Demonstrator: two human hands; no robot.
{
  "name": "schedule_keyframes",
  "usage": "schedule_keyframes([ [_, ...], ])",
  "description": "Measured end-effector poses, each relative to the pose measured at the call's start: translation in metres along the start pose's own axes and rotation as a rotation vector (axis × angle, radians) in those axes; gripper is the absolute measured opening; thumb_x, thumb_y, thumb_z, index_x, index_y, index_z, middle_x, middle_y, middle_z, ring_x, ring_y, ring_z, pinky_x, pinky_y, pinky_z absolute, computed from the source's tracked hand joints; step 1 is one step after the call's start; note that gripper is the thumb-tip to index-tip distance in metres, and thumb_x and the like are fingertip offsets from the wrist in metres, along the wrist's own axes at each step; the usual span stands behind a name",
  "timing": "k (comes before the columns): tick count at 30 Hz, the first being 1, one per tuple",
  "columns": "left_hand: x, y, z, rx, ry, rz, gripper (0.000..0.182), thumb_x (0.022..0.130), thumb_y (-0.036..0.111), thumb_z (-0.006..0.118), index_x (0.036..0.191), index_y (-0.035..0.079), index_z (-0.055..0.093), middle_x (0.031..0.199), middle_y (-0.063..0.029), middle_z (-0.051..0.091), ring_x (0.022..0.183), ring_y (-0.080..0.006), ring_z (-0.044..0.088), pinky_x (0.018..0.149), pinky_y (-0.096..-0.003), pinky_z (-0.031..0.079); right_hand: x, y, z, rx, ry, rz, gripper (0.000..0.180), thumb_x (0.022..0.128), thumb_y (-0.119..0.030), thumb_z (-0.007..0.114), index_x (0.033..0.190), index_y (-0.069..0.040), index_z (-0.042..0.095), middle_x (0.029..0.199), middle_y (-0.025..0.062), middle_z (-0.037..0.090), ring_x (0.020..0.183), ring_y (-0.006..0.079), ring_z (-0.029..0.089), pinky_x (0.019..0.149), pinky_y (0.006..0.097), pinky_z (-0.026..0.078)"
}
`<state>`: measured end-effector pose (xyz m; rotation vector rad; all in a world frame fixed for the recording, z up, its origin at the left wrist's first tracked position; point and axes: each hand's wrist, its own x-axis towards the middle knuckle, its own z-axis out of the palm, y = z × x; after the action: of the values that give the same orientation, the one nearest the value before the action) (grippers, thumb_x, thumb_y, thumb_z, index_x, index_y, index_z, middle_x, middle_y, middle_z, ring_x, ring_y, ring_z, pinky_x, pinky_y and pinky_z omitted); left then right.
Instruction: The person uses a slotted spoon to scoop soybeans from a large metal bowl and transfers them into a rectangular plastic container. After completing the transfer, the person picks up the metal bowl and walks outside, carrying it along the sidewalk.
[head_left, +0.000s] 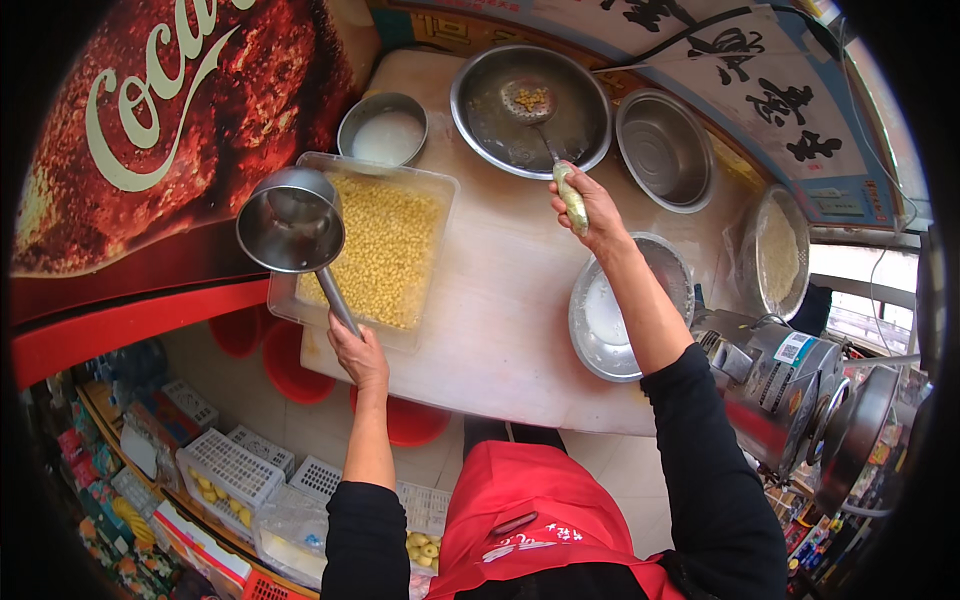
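My left hand (358, 356) grips the handle of a deep metal ladle (291, 225), whose bowl hangs over the left side of a clear plastic tub (439, 251). Small yellow kernels (386, 255), perhaps corn or beans, fill the tub. My right hand (591, 206) is closed around the wrapped handle of a perforated skimmer (529, 101). A few yellow kernels (531, 97) lie in the skimmer's head, which is over or in the cloudy liquid of a wide steel basin (459, 112). How deep the skimmer sits is hard to tell.
A small pot (345, 135) of whitish liquid stands behind the tub. Right of the wide basin are a steel bowl (664, 150), a perforated bowl (802, 247) of pale grains and a whitish-coated bowl (581, 330). A motorized machine (787, 390) stands right; red buckets (296, 367) sit below.
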<state>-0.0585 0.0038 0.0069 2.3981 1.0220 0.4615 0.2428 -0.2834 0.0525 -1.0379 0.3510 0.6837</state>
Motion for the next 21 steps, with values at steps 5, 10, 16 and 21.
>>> schedule_keyframes([
  [5,0.000,-0.001,0.000,0.017,0.003,-0.007,0.062,0.084,0.004,0.055,0.140,0.002,0.030,0.114,-0.0249,0.050,0.103,-0.0442,0.051,0.086,-0.0496,0.043,-0.021,-0.001,0.014,-0.111,0.008,-0.077,0.053,0.096,-0.013,0.046,0.147,-0.010,0.032,0.084,0.0091,0.059,0.054,0.0145,0.053,0.040,0.0254,0.041],
  [10,0.000,-0.001,-0.001,0.025,0.013,0.006,0.061,0.083,0.003,0.054,0.139,0.001,0.031,0.114,-0.0258,0.050,0.105,-0.0444,0.051,0.087,-0.0495,0.043,-0.077,0.032,0.037,-0.230,-0.124,-0.139,0.055,0.092,-0.013,0.054,0.145,-0.012,0.039,0.083,0.0038,0.059,0.054,0.0089,0.051,0.043,0.0226,0.041],
  [16,-0.001,0.000,0.001,0.001,0.027,0.011,0.060,0.084,0.003,0.054,0.139,0.000,0.031,0.118,-0.0264,0.049,0.106,-0.0446,0.051,0.089,-0.0495,0.042,-0.144,0.109,0.064,-0.740,-0.238,-0.268,0.059,0.086,-0.006,0.058,0.142,-0.013,0.044,0.090,0.0078,0.063,0.062,0.0173,0.058,0.055,0.0284,0.048],
  [21,0.000,-0.002,0.002,0.008,0.040,0.009,0.060,0.084,0.004,0.053,0.140,0.000,0.031,0.121,-0.0268,0.049,0.109,-0.0448,0.051,0.090,-0.0495,0.042,-0.153,0.116,0.061,-1.255,-0.188,-0.454,0.061,0.082,-0.003,0.060,0.140,-0.016,0.046,0.098,0.0148,0.061,0.084,0.0330,0.061,0.075,0.0383,0.051],
])
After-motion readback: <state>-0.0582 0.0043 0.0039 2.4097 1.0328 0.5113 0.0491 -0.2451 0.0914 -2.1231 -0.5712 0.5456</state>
